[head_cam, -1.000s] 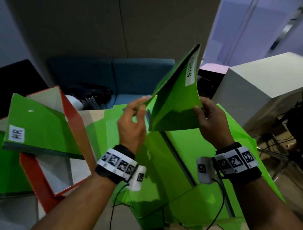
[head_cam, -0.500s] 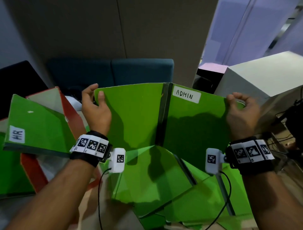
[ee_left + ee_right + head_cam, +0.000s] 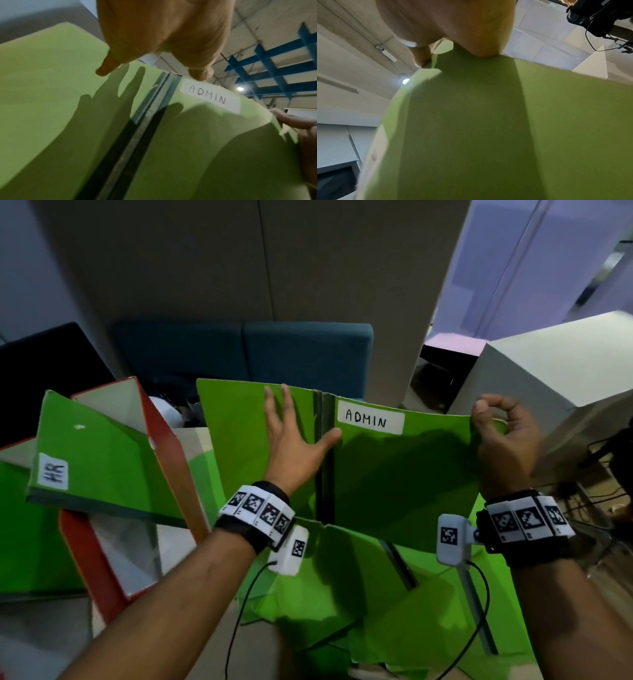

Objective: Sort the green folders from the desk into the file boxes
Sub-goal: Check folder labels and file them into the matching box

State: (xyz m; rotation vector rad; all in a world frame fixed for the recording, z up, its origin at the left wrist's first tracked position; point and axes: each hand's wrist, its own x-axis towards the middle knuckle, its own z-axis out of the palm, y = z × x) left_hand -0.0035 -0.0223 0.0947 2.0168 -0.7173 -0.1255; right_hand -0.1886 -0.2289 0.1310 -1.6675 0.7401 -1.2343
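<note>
A green folder (image 3: 404, 474) is held upright and spread wide in front of me, its white label (image 3: 370, 417) reading ADMIN. My right hand (image 3: 503, 436) pinches its right edge near the top. My left hand (image 3: 291, 436) lies flat with straight fingers on the left flap beside the dark spine (image 3: 323, 460). The left wrist view shows the same ADMIN label (image 3: 210, 96) and spine under the left hand (image 3: 163, 33). In the right wrist view the right hand (image 3: 450, 33) grips the folder's edge (image 3: 488, 121). A red file box (image 3: 113, 529) at the left holds a green folder marked HR (image 3: 99, 463).
More green folders (image 3: 342, 587) lie spread on the desk beneath the raised one. A blue sofa (image 3: 246, 350) stands behind the desk, a white cabinet (image 3: 555, 371) at the right. Cables and a chair are on the floor at the far right.
The folder has been swung from a half-shut tilt to fully spread and upright. My left hand has let go of the left edge and moved onto the flap near the spine.
</note>
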